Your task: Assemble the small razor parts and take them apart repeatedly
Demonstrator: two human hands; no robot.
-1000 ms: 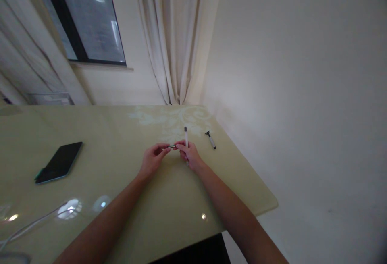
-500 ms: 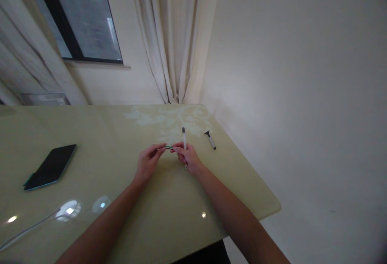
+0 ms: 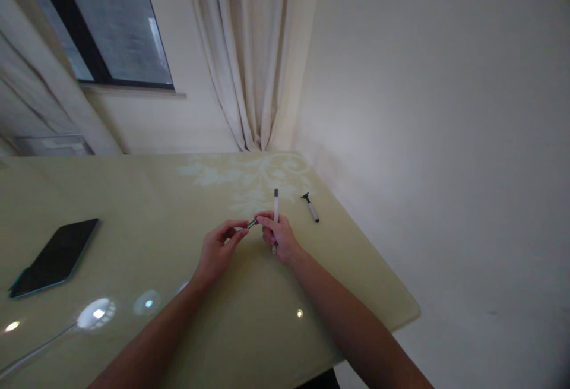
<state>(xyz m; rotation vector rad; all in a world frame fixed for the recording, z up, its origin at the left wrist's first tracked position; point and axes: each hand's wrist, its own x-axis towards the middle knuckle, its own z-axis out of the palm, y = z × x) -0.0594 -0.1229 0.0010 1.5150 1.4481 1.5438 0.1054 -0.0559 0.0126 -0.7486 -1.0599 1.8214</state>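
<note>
My left hand (image 3: pixel 220 247) pinches the near end of a small, slim green-and-dark piece (image 3: pixel 252 223) between thumb and fingers. The thumb and forefinger of my right hand (image 3: pixel 281 236) grip the piece's other end. The same right hand also wraps round a slim white stick (image 3: pixel 276 204) with a dark tip, held nearly upright. Its lower end pokes out below my fingers. The exact kind of both held things is too small to make out. To the right of my right hand lies a razor (image 3: pixel 312 208) with a grey handle and black head.
A pale, glossy table (image 3: pixel 146 193) stretches under my arms, its right edge running close to the wall. At the left lies a dark flat tablet-like object (image 3: pixel 56 257) with a teal edge. A light cable (image 3: pixel 38 348) crosses the near left corner. Behind the table hang curtains (image 3: pixel 249 56).
The green piece has turned from nearly level to slanting up to the right. The white stick leans slightly more to the right. The whole view has shifted a little.
</note>
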